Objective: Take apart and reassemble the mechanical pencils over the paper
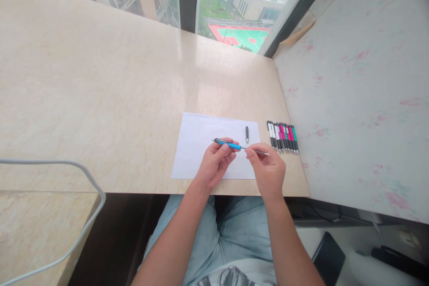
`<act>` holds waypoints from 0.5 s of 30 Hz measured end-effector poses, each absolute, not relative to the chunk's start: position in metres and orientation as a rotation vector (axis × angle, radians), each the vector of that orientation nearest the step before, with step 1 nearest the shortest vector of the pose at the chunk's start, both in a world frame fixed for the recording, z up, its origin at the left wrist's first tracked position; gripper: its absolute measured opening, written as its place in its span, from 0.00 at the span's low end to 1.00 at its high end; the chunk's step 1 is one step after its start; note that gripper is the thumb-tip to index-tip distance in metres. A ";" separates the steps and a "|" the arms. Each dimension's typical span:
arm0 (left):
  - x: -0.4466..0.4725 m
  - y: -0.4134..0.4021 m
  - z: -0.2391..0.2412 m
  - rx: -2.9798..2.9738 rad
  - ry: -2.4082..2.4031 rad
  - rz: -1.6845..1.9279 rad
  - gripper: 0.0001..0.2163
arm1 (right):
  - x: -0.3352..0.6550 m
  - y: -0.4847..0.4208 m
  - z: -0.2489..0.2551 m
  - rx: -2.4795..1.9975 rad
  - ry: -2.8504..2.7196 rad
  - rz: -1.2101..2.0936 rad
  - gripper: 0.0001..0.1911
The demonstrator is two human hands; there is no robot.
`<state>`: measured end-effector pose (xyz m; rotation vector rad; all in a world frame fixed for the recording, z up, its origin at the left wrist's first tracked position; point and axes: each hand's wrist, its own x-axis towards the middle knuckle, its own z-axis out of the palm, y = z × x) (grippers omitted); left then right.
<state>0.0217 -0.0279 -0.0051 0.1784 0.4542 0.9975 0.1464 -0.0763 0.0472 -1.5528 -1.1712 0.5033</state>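
The left hand [215, 163] is curled around a blue pen barrel [228, 144], with the thumb on top and the fingers folded under it, so the barrel lies nearly level above the sheet of paper [197, 143]. The barrel's dark end points to the left, past the knuckles, and its open end faces right. The right hand [266, 170] is closed in a pinch: thumb and forefinger grip a thin refill [258, 152], a slim metal-looking rod whose left end meets the open end of the barrel and whose right end pokes out beyond the fingers. Whether the refill sits partly inside the barrel or only touches its mouth cannot be told. Both hands hover just above the near right part of the paper, close together, with the pen parts bridging the gap between them.

The paper is white and lies flat on the pale marbled bench [100, 98], near the bench's front edge. On the paper, toward its far right corner, lies a small dark pen piece [247, 134], standing apart from the hands. Just to the right of the paper, on the bare bench, a row of pens [282, 137] lies side by side, touching one another, in white, pink, black and green, all pointing away from the person. To the right of the paper and pens, a wall with a faded floral pattern [362, 98] meets the bench. Beyond the paper, at the bench's far edge, is a window [241, 13].
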 end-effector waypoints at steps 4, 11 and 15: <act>0.021 -0.025 -0.004 0.092 0.448 1.031 0.06 | 0.149 -0.077 0.046 -1.575 -1.280 0.625 0.08; 0.015 -0.016 0.008 -0.235 0.483 1.081 0.10 | 0.171 -0.077 0.025 -1.787 -1.236 0.614 0.10; 0.013 -0.014 0.012 -0.325 0.475 1.100 0.10 | 0.189 -0.069 0.014 -1.992 -1.412 0.389 0.11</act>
